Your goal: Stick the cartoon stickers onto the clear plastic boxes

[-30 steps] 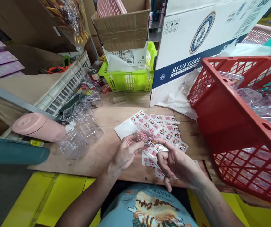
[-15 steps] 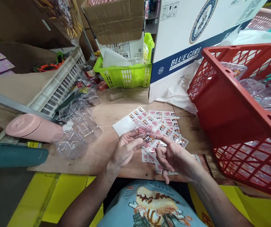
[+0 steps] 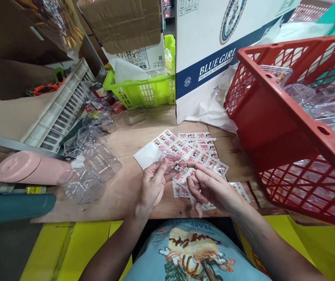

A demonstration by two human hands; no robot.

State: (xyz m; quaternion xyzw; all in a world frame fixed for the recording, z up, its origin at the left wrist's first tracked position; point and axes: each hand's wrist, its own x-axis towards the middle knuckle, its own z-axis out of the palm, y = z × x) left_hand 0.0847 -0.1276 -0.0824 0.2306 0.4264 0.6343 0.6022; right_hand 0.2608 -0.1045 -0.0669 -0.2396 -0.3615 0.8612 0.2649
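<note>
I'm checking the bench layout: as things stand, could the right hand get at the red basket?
Likely yes: the red basket stands just right of the right hand, with only flat sticker sheets and tabletop seen between them. Reaching inside would mean clearing its raised side wall.

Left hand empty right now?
No, the left hand pinches a small clear plastic piece over the printed sheets.

Little clear plastic case up over a messy pile of sticker sheets
The case (image 3: pixel 171 160) is see-through and shiny, off the worktop (image 3: pixel 123 156), pink print and a cartoon showing on or through it. White sticker sheets (image 3: pixel 204 157) overlap loosely, pink and orange designs in rows, lowest ones near the front edge.
</note>
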